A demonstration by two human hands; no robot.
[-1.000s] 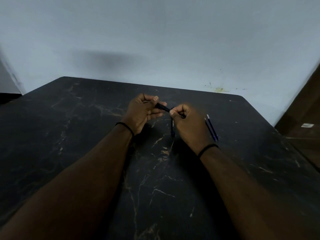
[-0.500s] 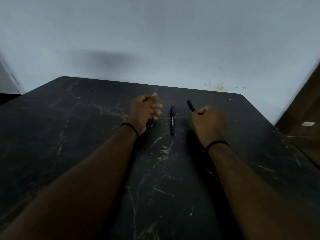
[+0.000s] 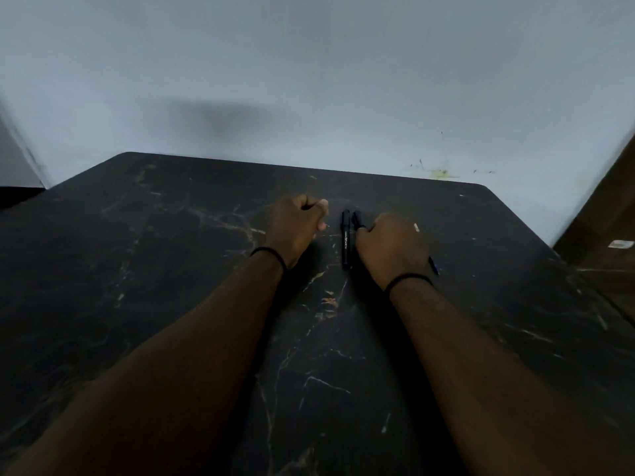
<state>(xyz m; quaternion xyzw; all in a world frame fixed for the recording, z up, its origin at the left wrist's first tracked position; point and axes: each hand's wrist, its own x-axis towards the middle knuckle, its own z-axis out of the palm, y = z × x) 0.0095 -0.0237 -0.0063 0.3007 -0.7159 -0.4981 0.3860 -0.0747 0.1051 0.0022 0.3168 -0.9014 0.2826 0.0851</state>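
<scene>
A black marker (image 3: 345,239) lies lengthwise on the dark marble table (image 3: 171,269), between my two hands. My right hand (image 3: 391,249) grips a second black pen (image 3: 357,218); its dark end pokes out past my knuckles, close beside the lying marker. My left hand (image 3: 295,228) rests on the table left of the marker, curled into a fist with the thumb on top. Nothing shows inside that fist. A black band circles each wrist.
Blue pens (image 3: 434,267) lie on the table under my right hand, with only a white tip and a blue end showing. A pale wall (image 3: 309,80) stands right behind the table's far edge. Brown furniture (image 3: 604,218) stands off the right side.
My hands came apart from the pen they held together. My right hand swung right with that pen, then came back and lowered it beside the lying marker. My left hand stayed curled at the left.
</scene>
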